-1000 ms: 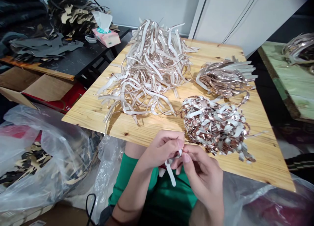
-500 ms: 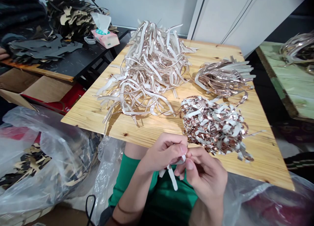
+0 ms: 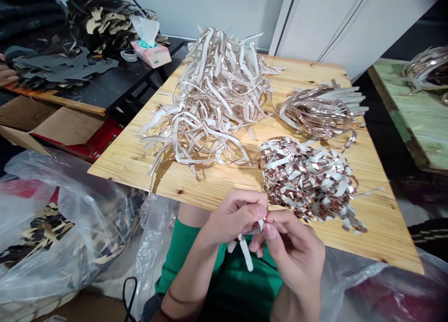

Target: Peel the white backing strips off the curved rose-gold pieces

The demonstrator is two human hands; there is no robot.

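Note:
My left hand (image 3: pixel 236 215) and my right hand (image 3: pixel 290 245) meet just off the front edge of the pine table (image 3: pixel 213 189). Their fingertips pinch a white strip with a metallic backing (image 3: pixel 245 252), whose loose ends hang down over my green shirt. The pinched part is mostly hidden by my fingers. Nearest my right hand lies a heap of short white and copper-coloured pieces (image 3: pixel 306 179). Behind it is a bundle of shiny curved strips (image 3: pixel 322 112). A large tangled pile of long strips (image 3: pixel 210 98) stands at the table's far left.
A co-worker's hand (image 3: pixel 5 74) rests at the far left by a black table (image 3: pixel 115 77) holding dark scraps and a tissue box (image 3: pixel 151 53). Plastic bags (image 3: pixel 59 233) lie left and front. A green board (image 3: pixel 409 121) with more strips stands right.
Both my hands have shifted slightly right, still pinching the strip. A co-worker's hand has come into view at the far left edge.

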